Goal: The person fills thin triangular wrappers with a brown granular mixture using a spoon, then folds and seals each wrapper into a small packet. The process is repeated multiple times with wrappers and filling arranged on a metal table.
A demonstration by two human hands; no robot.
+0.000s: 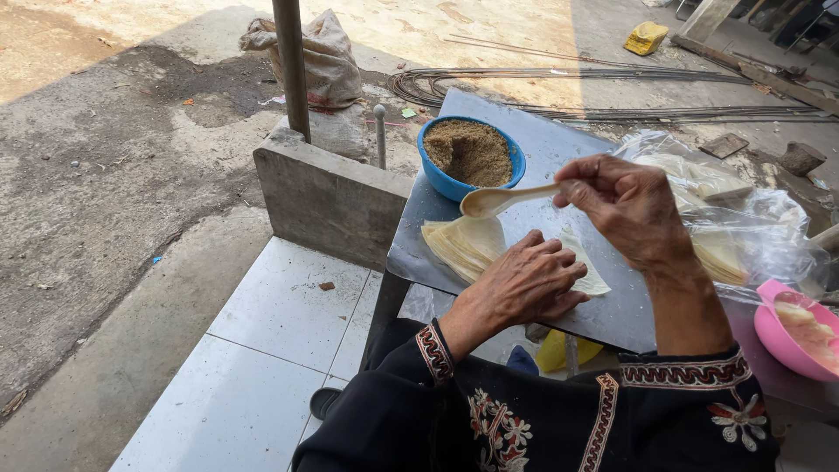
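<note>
My right hand [622,203] holds a pale plastic spoon [495,200] by its handle, bowl pointing left above a stack of thin pale wrappers [465,245]. My left hand [530,283] rests flat, fingers spread, on a single wrapper [594,278] laid on the grey metal tabletop [533,144]. A blue bowl [441,179] of brown crumbly filling [472,150] stands at the far end of the tabletop, just beyond the spoon.
A clear plastic bag [752,229] with more wrappers lies at the right. A pink bowl [773,336] sits at the right edge. Low concrete wall [323,197], metal post [291,65], sack [330,61] and coiled wire [559,79] lie beyond. White tiles [280,315] are at the left.
</note>
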